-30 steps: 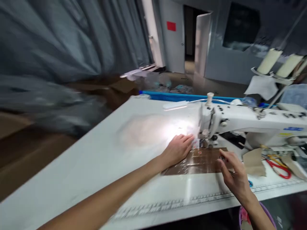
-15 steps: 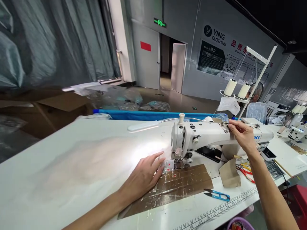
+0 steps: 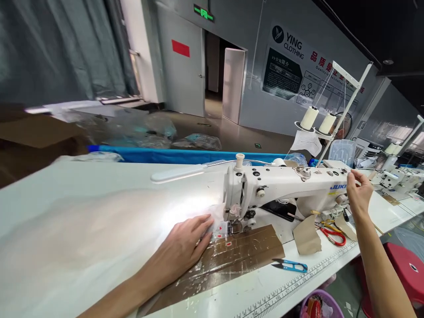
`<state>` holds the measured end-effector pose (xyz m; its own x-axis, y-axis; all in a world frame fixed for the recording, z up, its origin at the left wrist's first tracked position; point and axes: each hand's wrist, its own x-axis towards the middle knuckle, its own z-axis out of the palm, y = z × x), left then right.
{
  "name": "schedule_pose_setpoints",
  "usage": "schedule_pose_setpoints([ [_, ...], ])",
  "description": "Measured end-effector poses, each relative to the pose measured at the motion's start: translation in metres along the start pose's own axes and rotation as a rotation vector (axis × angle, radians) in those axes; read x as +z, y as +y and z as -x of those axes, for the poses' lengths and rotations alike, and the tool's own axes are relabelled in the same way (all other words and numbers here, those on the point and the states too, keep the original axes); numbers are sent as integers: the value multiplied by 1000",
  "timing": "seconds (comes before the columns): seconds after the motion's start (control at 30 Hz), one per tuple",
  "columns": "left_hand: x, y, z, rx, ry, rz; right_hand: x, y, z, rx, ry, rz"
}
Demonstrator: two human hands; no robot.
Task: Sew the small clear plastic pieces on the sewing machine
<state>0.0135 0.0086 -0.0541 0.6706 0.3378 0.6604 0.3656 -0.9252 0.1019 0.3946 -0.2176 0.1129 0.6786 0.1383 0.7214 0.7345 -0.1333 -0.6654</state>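
Observation:
A white sewing machine point(image 3: 281, 183) stands on the table with its lamp lit over the needle end. My left hand point(image 3: 188, 238) lies palm down with fingers stretched out, just left of the presser foot point(image 3: 236, 227). Under and beside those fingertips is thin white material point(image 3: 217, 214). A brown, tape-covered sheet point(image 3: 243, 249) with small red marks near the needle lies partly beneath my left hand. At the right end of the machine's top, my right hand point(image 3: 359, 192) is closed in a pinch. Anything between its fingertips is too small to make out.
Blue thread snips point(image 3: 290, 265) lie near the ruler tape point(image 3: 281, 291) along the front edge. Red-handled scissors point(image 3: 334, 236) and a brown scrap point(image 3: 307, 236) sit right of the needle. Thread cones point(image 3: 309, 118) stand behind. A purple bin point(image 3: 323, 298) and red stool point(image 3: 404, 269) are below.
My right hand has moved right along the machine's top, from the metal thread parts at its middle to its far end. My left hand stays beside the needle. The view has turned rightward.

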Motion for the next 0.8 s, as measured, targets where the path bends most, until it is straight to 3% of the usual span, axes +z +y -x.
schedule_pose_setpoints([
  [0.13,11,-6,1,-11,74,43,-13,18,-16,142,-61,146],
  [0.27,6,-3,-2,36,131,48,-10,11,-22,183,-123,166],
  [0.4,-11,12,-9,160,162,-212,-6,-12,-23,222,-207,86],
  [0.53,-19,26,-13,296,214,-519,-6,-55,-19,229,-396,11],
  [0.6,-19,28,-11,339,209,-578,-5,-83,-16,175,-527,48],
  [0.7,-16,27,-7,381,135,-630,3,-125,-13,-211,-928,407],
  [0.8,-13,26,-3,368,88,-622,22,-156,-15,-415,-1182,648],
])
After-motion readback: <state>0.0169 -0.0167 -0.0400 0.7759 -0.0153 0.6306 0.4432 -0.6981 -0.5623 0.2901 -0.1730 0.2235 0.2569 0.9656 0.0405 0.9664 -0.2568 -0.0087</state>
